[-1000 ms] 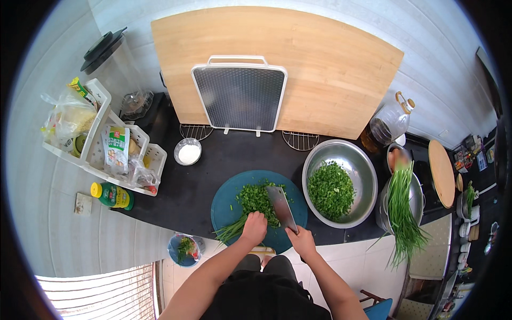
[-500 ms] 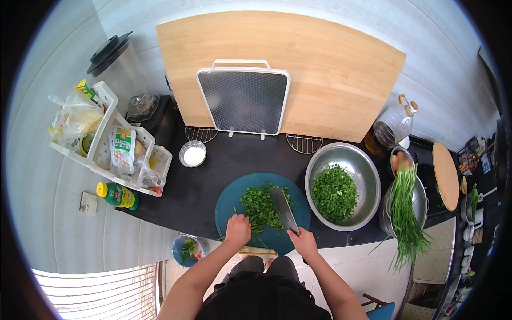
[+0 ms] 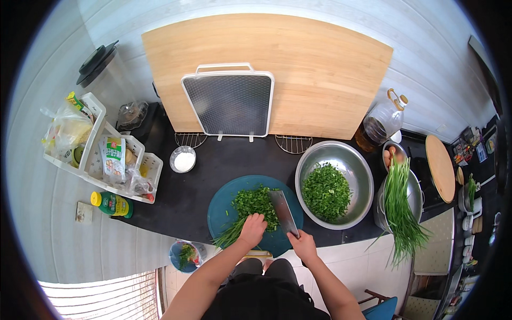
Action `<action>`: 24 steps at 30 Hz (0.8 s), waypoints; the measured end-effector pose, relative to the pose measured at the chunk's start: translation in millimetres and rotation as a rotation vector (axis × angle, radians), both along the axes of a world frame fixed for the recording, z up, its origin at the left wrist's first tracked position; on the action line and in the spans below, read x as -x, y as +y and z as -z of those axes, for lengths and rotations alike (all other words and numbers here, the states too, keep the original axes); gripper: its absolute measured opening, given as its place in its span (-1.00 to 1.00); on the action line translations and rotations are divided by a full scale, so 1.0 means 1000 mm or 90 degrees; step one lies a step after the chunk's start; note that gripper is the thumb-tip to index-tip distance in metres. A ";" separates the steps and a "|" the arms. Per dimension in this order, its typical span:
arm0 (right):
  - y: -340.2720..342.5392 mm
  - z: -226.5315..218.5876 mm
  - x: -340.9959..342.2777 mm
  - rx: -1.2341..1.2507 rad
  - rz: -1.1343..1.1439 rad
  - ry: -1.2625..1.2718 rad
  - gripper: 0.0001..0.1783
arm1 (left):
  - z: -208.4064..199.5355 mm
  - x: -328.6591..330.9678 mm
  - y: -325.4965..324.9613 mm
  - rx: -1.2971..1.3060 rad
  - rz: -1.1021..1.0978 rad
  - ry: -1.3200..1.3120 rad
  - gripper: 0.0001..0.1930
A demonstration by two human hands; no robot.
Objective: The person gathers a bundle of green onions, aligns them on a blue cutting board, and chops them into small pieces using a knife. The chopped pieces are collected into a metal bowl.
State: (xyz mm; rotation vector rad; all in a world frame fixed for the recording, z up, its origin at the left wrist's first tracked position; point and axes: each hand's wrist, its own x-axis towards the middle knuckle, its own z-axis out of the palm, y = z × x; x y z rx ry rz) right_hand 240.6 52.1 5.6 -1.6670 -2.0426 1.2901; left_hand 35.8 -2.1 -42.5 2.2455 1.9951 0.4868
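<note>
A round teal cutting board [image 3: 216, 205] lies at the counter's front edge, with chopped chives [image 3: 250, 201] heaped on it. My left hand [image 3: 253, 229], fingers curled, presses a bunch of uncut chives [image 3: 230, 233] against the board; part of the bunch is hidden under it. In my right hand [image 3: 303, 244] is the handle of a cleaver [image 3: 283, 210], its broad blade standing beside the chopped heap. Just right of the board, a large steel bowl [image 3: 365, 184] holds more chopped chives [image 3: 326, 192].
Long whole chives [image 3: 399, 208] hang over a steel pot [image 3: 416, 194] at the right. An oil jug [image 3: 381, 124] stands behind. A small glass bowl of white powder [image 3: 183, 159], a white rack [image 3: 122, 181] and a green bottle [image 3: 112, 205] are leftward. Boards [image 3: 320, 74] lean at the wall.
My left hand has shifted right and a little up on the board, closer to the cleaver, over the uncut chives. The cleaver stays in my right hand. The whole view has shifted slightly.
</note>
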 end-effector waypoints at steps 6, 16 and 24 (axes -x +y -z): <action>-0.001 -0.004 0.002 -0.003 0.001 0.008 -0.63 | -0.004 0.000 -0.005 -0.049 -0.110 -0.115 -0.94; 0.001 -0.003 0.016 -0.008 -0.036 -0.002 -0.63 | -0.006 0.064 -0.061 0.019 -0.285 -0.053 -0.80; 0.000 -0.011 0.019 -0.001 -0.035 -0.020 -0.61 | -0.014 0.055 -0.055 -0.118 -0.132 -0.088 -0.81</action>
